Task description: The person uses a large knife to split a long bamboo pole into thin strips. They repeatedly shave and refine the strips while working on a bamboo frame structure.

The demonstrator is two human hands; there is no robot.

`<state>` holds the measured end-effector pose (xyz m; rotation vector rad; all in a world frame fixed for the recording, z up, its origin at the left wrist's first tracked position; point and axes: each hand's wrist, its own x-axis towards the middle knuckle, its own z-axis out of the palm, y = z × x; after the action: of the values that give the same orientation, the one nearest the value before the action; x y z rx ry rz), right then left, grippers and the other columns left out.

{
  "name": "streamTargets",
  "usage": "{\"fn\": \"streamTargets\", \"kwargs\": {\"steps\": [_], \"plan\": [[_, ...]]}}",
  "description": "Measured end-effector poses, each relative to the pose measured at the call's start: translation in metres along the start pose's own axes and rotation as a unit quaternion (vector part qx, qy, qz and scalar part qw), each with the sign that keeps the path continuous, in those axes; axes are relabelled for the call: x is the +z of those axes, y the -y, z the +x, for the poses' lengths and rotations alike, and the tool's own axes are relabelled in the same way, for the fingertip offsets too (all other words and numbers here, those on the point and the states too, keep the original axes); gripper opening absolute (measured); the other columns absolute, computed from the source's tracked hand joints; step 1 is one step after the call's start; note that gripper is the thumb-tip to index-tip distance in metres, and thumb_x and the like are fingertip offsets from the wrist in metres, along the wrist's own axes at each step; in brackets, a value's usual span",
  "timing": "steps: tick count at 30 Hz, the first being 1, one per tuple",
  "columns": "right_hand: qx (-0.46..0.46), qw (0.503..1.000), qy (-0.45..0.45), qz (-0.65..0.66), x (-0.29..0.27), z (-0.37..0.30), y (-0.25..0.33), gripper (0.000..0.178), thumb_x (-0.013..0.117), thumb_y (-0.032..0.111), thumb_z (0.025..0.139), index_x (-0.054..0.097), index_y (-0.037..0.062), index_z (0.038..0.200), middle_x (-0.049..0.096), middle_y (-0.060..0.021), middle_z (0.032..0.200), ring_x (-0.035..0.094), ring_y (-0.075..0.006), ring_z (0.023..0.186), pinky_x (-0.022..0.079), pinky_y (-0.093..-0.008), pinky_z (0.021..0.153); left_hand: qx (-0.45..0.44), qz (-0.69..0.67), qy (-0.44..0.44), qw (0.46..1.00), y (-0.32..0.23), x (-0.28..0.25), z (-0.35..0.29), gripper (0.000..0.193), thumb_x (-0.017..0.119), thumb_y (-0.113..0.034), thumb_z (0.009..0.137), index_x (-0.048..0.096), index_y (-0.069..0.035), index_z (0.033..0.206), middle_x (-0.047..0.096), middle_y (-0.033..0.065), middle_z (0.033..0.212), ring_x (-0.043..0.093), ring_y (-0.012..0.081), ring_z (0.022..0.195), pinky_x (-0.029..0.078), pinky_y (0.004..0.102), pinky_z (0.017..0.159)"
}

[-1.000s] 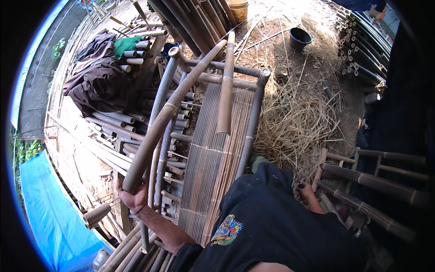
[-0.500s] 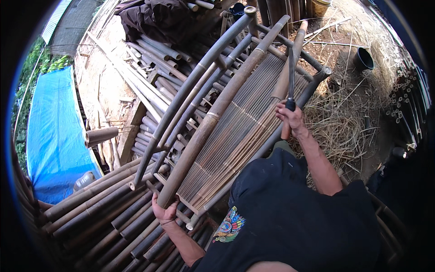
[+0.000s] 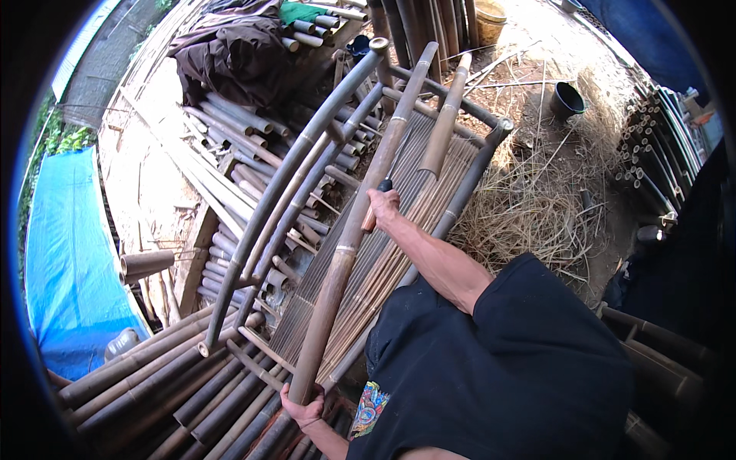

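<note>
A long brown bamboo pole [image 3: 360, 222] lies slanted over a bamboo frame with a slatted top [image 3: 406, 238]. My left hand [image 3: 303, 405] grips the pole's near end at the bottom of the picture. My right hand [image 3: 381, 205] is stretched out to the pole's middle and is closed on a knife [image 3: 389, 175] with a wooden handle; its thin blade points up along the pole. A shorter, paler bamboo piece [image 3: 445, 126] rests on the frame just right of the pole. My dark shirt fills the lower right.
Stacks of dark bamboo poles [image 3: 161, 391] lie at lower left and cut pieces [image 3: 245, 138] beyond the frame. A blue tarp [image 3: 69, 253] covers the left side. Dry straw [image 3: 537, 207], a black bucket [image 3: 567, 100] and bundled canes [image 3: 659, 146] lie at right. A dark cloth heap [image 3: 230, 61] sits at top.
My right hand has come from near my body up onto the pole's middle, holding the knife. My left hand keeps its grip on the pole's near end. The view has swung.
</note>
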<state>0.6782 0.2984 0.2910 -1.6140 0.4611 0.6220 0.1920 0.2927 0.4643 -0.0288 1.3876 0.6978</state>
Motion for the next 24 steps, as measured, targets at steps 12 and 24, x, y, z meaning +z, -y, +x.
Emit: {"fn": "streamTargets", "kwargs": {"steps": [12, 24], "plan": [[0.052, 0.907, 0.047, 0.416, -0.095, -0.104, 0.051, 0.038, 0.077, 0.036, 0.077, 0.058, 0.0046, 0.087, 0.057, -0.0052, 0.080, 0.055, -0.0178, 0.072, 0.047, -0.0364, 0.071, 0.414, 0.197, 0.092, 0.884, -0.071, 0.065, -0.046, 0.046, 0.065, -0.053, 0.079, 0.068, -0.007, 0.086, 0.067, 0.0073, 0.080, 0.063, 0.0250, 0.068, 0.049, 0.0380, 0.058], [0.044, 0.859, 0.062, 0.506, -0.248, -0.026, -0.021, 0.043, 0.047, 0.045, 0.091, 0.058, 0.0051, 0.101, 0.065, -0.0135, 0.087, 0.065, -0.0262, 0.076, 0.055, -0.0392, 0.069, 0.531, 0.559, 0.591, 0.238, -0.024, 0.190, -0.159, 0.053, 0.069, -0.051, 0.073, 0.070, 0.000, 0.086, 0.067, 0.0131, 0.081, 0.063, 0.0270, 0.069, 0.048, 0.0372, 0.061]]}}
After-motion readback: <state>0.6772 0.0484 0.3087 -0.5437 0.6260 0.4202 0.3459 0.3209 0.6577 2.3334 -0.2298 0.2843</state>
